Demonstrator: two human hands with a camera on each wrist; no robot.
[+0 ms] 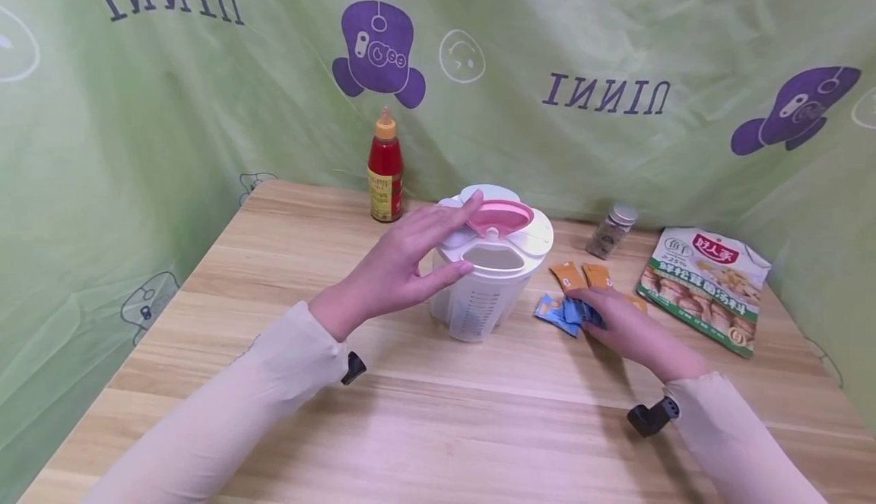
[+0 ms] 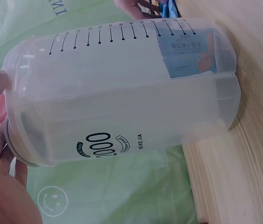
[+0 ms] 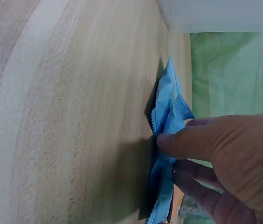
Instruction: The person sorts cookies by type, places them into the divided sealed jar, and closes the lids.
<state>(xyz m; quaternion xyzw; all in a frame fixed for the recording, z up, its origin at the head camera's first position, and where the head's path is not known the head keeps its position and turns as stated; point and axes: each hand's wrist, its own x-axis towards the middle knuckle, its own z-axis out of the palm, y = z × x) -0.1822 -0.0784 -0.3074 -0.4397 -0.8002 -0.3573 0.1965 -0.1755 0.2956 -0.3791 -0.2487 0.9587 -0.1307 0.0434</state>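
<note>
A clear dispenser [image 1: 475, 310] with a white lid stands upright; its pink flap [image 1: 503, 217] is raised beside an opening. My left hand [image 1: 411, 253] rests on the lid, fingers extended by the flap and thumb at the near rim. Through the wall, the left wrist view shows a blue sachet [image 2: 187, 53] low in the dispenser. On the right, my right hand [image 1: 626, 329] pinches a blue sachet [image 3: 169, 121] between thumb and fingers. Another blue sachet [image 1: 556, 314] lies against it. Orange sachets [image 1: 566, 274] lie just behind that hand, which partly covers them.
A red sauce bottle [image 1: 386, 173] stands at the back left. Behind the sachets is a small spice jar [image 1: 611, 232]. A green and white food pouch [image 1: 708, 283] lies at the right. A green printed curtain [image 1: 274, 71] hangs behind the wooden table [image 1: 438, 428].
</note>
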